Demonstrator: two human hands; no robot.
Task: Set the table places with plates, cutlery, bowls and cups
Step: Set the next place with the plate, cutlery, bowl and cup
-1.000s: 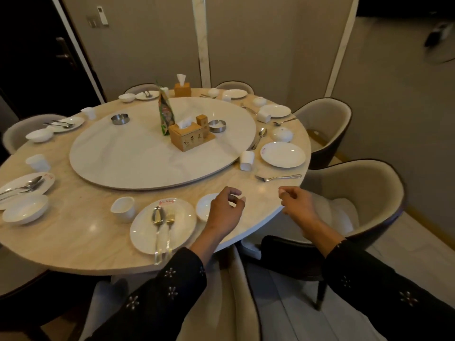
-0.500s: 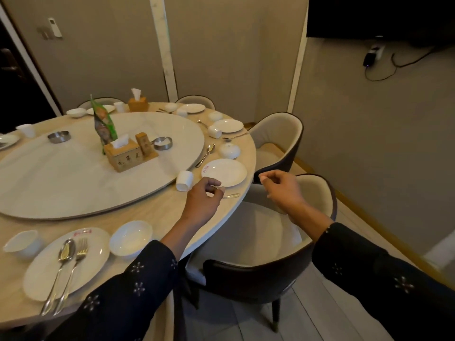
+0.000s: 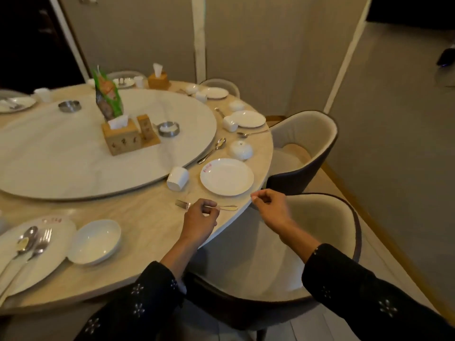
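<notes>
Cutlery first: a fork [image 3: 206, 206] lies on the bench [image 3: 147, 217] just below the empty plate [image 3: 226, 176], its middle under the left hand [image 3: 199, 219], whose fingers curl onto the handle, apparently pinching it. Further right, the right hand [image 3: 270, 205] hovers off the edge, fingers loosely curled, holding nothing. A careless nudge could slide the fork off the rim.

The room is dim and warm-toned, lit softly from above. A faint sheen lies on the round table [image 3: 147, 217] toward 7 o'clock, and the white plate [image 3: 226, 177] near the middle glows brighter than its surroundings. At 10 o'clock the doorway falls into near black. Wide-angle distortion bends the wall lines at 12 and 2 o'clock. Edges look soft and slightly smeared, most at 9 o'clock; shadows are weak and diffuse.
</notes>
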